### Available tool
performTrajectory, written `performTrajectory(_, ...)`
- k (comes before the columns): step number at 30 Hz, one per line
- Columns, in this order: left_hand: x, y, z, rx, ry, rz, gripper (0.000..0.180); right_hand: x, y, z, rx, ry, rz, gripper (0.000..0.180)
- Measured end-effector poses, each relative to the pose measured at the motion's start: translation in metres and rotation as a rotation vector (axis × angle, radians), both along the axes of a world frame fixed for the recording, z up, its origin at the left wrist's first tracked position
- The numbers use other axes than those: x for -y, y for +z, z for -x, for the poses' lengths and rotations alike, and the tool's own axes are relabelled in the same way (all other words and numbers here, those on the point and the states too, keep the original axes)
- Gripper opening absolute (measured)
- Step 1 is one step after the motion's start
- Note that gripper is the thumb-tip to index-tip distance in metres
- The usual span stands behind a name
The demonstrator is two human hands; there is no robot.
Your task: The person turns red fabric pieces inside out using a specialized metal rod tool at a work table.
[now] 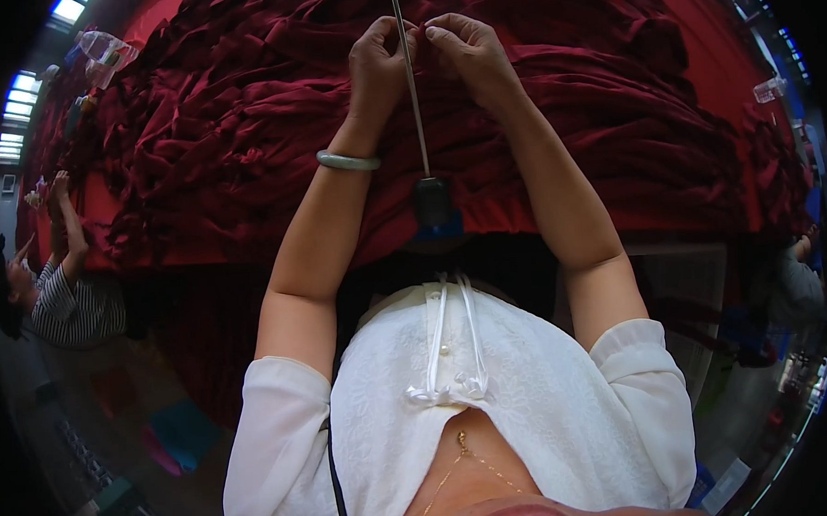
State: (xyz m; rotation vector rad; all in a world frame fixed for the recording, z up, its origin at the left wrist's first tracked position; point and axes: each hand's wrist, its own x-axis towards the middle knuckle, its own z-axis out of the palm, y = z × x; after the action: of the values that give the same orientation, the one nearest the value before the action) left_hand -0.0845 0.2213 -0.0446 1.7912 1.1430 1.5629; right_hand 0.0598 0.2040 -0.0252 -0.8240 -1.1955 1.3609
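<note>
The cloth (242,127) lies on the table (718,51). The rod (417,119) is between the two forearms (324,216). A bottle (108,57) is at far left; another person (74,305), nearer left.

1. A broad table (714,49) has a bright red surface.
2. Loose, wrinkled, dark wine-red fabric (232,127) covers most of it in heaped folds.
3. A clear plastic bottle (108,57) rests at the far left.
4. A slender metal rod (414,101) with a black base (432,202) stands at the near edge.

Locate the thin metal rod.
Top centre of the head view: the rod extends from its dark base, crossing in front of the left hand, left of the right hand.
</note>
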Motion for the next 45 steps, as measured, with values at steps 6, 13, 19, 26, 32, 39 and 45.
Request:
performTrajectory(6, 0.011, 0.006, -0.003, 0.446, -0.364, 0.361, 0.015, -0.011, -0.006, -0.011, -0.076, 0.178, -0.066, 0.028)
performTrajectory(13, 0.010, 0.000, 0.007, 0.556, -0.537, 0.484, 0.016, -0.006, -0.007, -0.004, 0.634, -0.323, -0.442, 0.041)
performTrajectory(19, 0.006, -0.006, -0.002, 0.599, -0.460, 0.465, 0.019, -0.009, -0.014, -0.002, 0.808, -0.463, -0.509, 0.028)
performTrajectory(26, 0.001, -0.016, 0.003, 0.637, -0.510, 0.546, 0.020, -0.016, -0.026, -0.004, 0.726, -0.379, -0.463, 0.027)
performTrajectory(32, 0.003, -0.013, 0.005, 0.624, -0.475, 0.564, 0.015, -0.020, -0.028, -0.010, 0.831, -0.315, -0.359, 0.021)
performTrajectory(39, 0.004, 0.001, 0.012, 0.351, -0.260, 0.369, 0.009, -0.019, -0.006, 0.007, 1.045, -0.437, -0.666, 0.019)
performTrajectory(45, -0.019, 0.033, 0.011, -0.004, 0.019, 0.061, 0.012, -0.051, 0.018, 0.012, 0.887, -0.537, -0.849, 0.015)
